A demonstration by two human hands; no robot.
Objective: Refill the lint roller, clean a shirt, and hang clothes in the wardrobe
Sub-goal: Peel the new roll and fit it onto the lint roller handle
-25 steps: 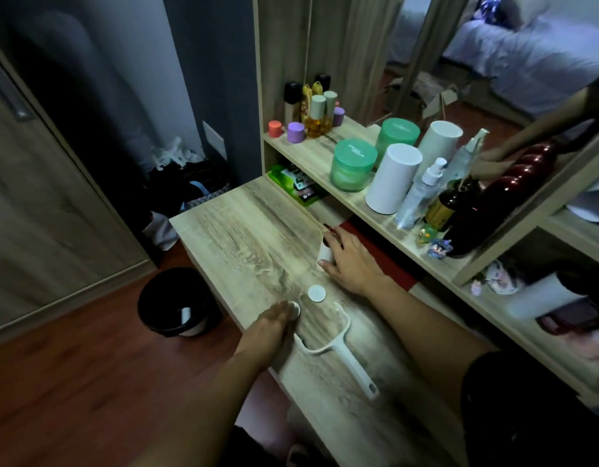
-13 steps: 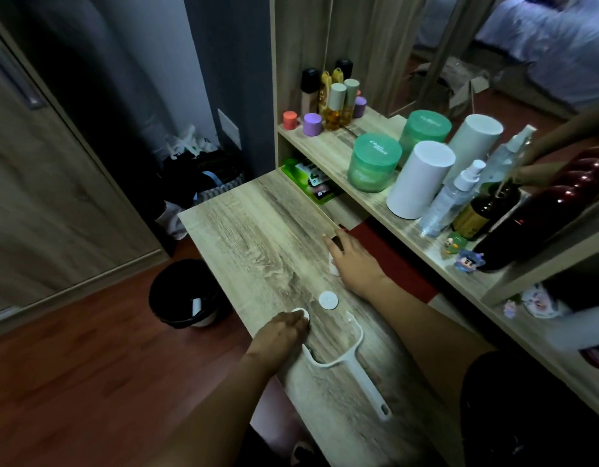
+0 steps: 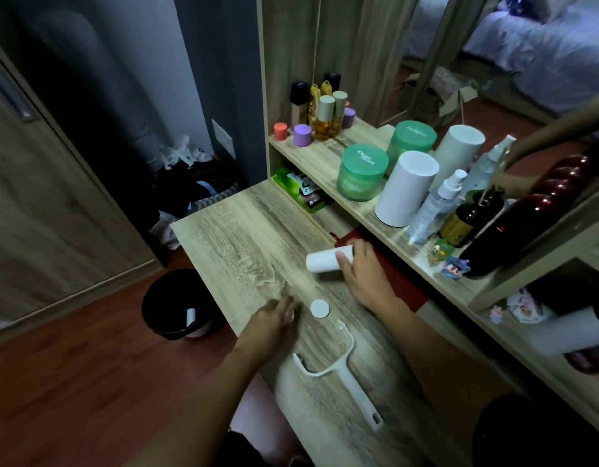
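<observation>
The white lint roller handle point(image 3: 338, 372), an empty fork-shaped frame, lies on the wooden desk point(image 3: 244, 237) near its front edge. A round white end cap point(image 3: 319, 308) lies flat just beyond the fork. My right hand point(image 3: 362, 274) grips a white refill roll point(image 3: 325, 261) held sideways just above the desk, beyond the cap. My left hand point(image 3: 274, 320) rests on the desk left of the cap, fingers curled over a small white piece that is mostly hidden.
A black waste bin point(image 3: 180, 306) with a used roll core inside stands on the floor left of the desk. The shelf point(image 3: 328, 163) behind the desk carries jars, spray bottles and a tall white cylinder point(image 3: 406, 188). A mirror stands above it.
My right hand has pulled the white refill roll out from under the shelf onto the open desk. My left hand has shifted slightly left, away from the handle's fork.
</observation>
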